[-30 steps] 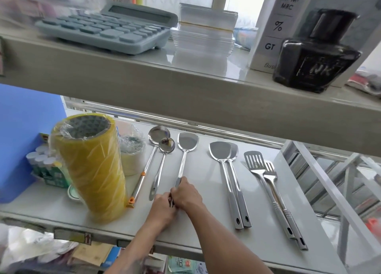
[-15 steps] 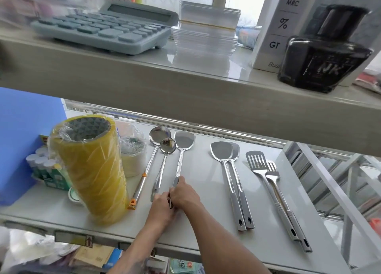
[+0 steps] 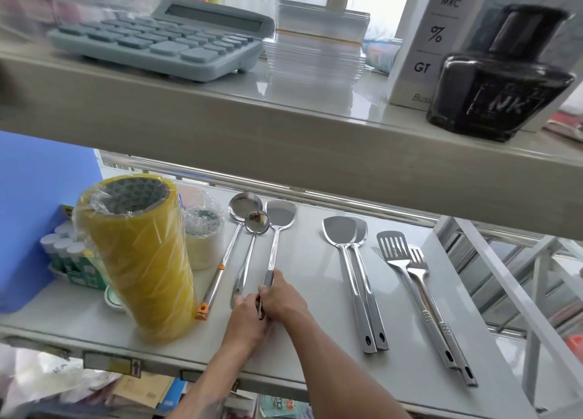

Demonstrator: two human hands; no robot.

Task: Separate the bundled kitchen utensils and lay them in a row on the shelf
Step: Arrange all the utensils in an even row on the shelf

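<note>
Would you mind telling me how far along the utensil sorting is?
Two ladles already lie side by side. Both hands, left hand and right hand, grip the turner handle, placing it. The paired solid spatulas and slotted spatulas still overlap and need separating.

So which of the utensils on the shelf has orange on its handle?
The large ladle at the far left of the row, beside the yellow tape rolls: it alone has an orange collar and end cap.
</note>
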